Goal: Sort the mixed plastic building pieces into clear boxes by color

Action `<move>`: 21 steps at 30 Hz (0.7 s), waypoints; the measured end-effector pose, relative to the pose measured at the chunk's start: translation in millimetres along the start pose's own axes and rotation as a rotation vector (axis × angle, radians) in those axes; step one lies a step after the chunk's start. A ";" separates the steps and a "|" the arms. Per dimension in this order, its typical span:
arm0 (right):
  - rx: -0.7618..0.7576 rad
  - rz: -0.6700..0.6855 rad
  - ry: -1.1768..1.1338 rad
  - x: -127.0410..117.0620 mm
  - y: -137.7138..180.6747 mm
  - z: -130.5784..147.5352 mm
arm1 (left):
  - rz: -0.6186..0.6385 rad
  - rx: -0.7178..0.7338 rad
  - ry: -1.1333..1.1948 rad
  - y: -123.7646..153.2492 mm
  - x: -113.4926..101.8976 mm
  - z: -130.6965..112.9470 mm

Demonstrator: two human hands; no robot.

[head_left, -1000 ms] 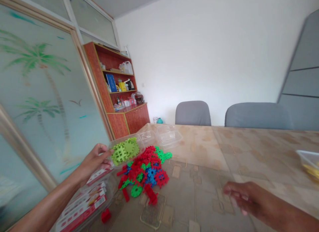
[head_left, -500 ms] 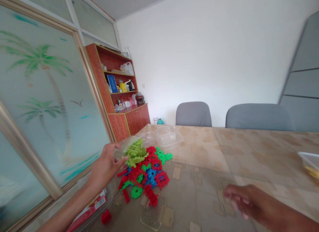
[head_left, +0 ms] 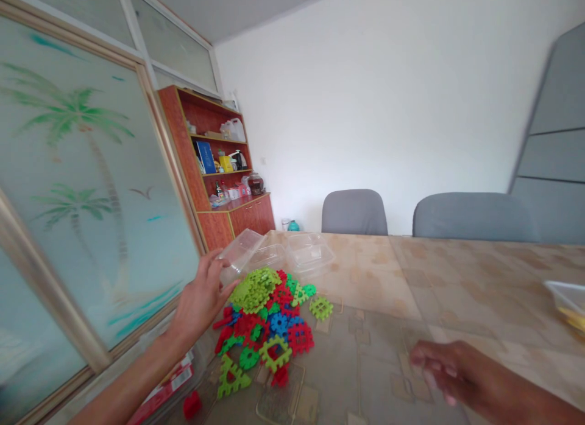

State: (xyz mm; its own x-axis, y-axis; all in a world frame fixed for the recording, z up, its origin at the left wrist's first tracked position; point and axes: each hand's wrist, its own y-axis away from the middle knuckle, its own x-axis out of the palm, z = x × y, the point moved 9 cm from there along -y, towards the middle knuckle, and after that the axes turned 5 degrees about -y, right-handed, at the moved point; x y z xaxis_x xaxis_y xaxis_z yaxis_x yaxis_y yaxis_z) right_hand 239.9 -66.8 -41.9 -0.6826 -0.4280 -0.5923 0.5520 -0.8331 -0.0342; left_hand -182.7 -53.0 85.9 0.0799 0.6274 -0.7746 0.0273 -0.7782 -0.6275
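My left hand (head_left: pixel 203 291) is closed on the near side of a clear plastic container (head_left: pixel 242 249), which is tipped up on edge. Just below it, lime-green interlocking pieces (head_left: pixel 256 289) lie heaped over a pile of red pieces (head_left: pixel 299 338), blue pieces (head_left: pixel 278 323) and darker green pieces (head_left: pixel 249 357). A lime square piece (head_left: pixel 275 354) and a triangular piece (head_left: pixel 233 377) rest at the pile's front, and another lime piece (head_left: pixel 321 308) lies to its right. Low on the right, my right hand (head_left: pixel 452 370) hovers over the table with fingers loosely curled, nothing visible in them.
Two more clear containers, one of them a tray (head_left: pixel 311 254), stand behind the pile. A container with yellow contents (head_left: pixel 569 306) is at the table's right edge. Near my left forearm lies a red-and-white package (head_left: pixel 167 388), with a red piece (head_left: pixel 192 405) beside it. Grey chairs (head_left: pixel 354 212) stand beyond.
The lime pieces have dropped out of the container in my left hand onto the pile, some scattering forward and right. The container is now tipped higher. My right hand has barely moved.
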 end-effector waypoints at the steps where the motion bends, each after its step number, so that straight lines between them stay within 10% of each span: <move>1: 0.000 0.012 -0.002 1.3 -0.8 -0.8 | -0.022 -0.046 0.057 -8.5 2.3 6.4; 12: 0.048 -0.011 -0.036 -7.8 3.2 1.4 | 0.190 -0.628 0.501 -84.4 118.8 58.6; 21: 0.089 -0.122 -0.122 -42.5 9.3 -11.6 | 0.334 -0.712 0.514 -90.1 132.2 72.6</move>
State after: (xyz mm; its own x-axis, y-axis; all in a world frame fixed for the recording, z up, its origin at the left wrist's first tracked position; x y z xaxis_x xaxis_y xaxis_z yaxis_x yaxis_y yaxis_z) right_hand 279.6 -52.2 -26.4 -0.7981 -0.3564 -0.4858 0.4204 -0.9070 -0.0251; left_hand -246.9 102.2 34.3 0.6191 0.4113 -0.6690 0.5134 -0.8566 -0.0515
